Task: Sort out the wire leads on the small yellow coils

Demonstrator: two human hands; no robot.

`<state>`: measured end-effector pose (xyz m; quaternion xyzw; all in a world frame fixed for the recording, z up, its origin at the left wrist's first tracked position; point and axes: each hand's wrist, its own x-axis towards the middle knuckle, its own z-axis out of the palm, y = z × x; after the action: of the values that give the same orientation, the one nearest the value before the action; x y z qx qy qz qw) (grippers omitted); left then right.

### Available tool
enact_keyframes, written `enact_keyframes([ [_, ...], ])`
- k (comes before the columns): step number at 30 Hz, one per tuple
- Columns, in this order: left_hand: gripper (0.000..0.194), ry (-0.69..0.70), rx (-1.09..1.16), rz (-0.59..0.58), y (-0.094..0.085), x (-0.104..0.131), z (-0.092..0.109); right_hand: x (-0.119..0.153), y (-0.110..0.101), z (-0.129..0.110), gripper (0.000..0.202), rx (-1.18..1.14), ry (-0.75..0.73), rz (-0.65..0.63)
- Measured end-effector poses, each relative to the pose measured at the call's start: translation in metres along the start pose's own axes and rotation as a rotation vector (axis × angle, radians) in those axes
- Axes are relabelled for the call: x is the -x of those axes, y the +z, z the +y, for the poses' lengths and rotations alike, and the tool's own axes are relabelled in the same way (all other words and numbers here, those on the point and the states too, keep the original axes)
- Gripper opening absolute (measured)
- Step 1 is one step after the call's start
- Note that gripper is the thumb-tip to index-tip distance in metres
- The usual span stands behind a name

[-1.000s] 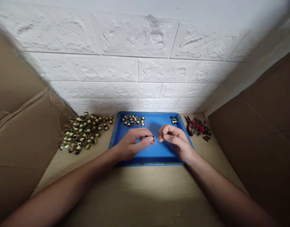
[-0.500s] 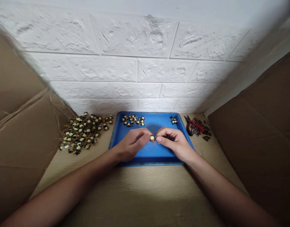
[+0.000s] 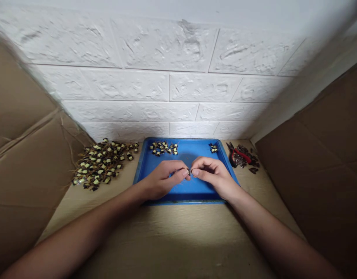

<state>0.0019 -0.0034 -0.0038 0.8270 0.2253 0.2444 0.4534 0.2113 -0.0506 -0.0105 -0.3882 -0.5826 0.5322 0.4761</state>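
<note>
Above the middle of the blue tray (image 3: 181,198), my left hand (image 3: 166,176) pinches a small transformer (image 3: 189,171) between thumb and fingertips. Most of that part is covered by the fingers; only its dark end with pins shows. Close against this end, the thumb and index fingertip of my right hand (image 3: 211,174) are pressed together on the part; whether they grip a pin or a thin wire is too small to tell. Behind the left hand, a group of similar transformers (image 3: 163,148) with yellow tape and copper wires lies in the tray. A smaller cluster (image 3: 213,148) sits in its far right corner.
A large heap of yellow-taped transformers (image 3: 101,162) covers the table left of the tray. On the right lie red-handled pliers (image 3: 244,156) upon a pile of small dark pieces (image 3: 241,161). Cardboard panels (image 3: 24,155) flank both sides, with a white brick-pattern wall (image 3: 149,85) behind.
The transformer has been turned in my left fingers: its yellow side showed before, and now its dark pinned end does. My right hand has stayed almost in place.
</note>
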Motion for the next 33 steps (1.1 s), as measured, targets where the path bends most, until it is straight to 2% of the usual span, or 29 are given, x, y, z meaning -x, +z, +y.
enact_keyframes([
  [4,0.035,-0.018,-0.017,-0.009,-0.001,0.000,0.000,0.001,-0.001,0.001,0.016,0.008,0.034,0.030],
  [9,0.026,0.080,-0.084,0.072,-0.001,-0.002,0.002,0.000,-0.001,0.001,0.020,0.013,0.056,0.029],
  [22,0.021,0.125,-0.035,0.018,-0.001,-0.003,0.003,-0.001,0.000,-0.002,0.024,0.002,0.095,-0.021],
  [33,0.023,0.155,-0.097,0.054,-0.002,-0.005,-0.007,0.002,0.001,0.003,0.018,0.203,-0.072,0.137],
])
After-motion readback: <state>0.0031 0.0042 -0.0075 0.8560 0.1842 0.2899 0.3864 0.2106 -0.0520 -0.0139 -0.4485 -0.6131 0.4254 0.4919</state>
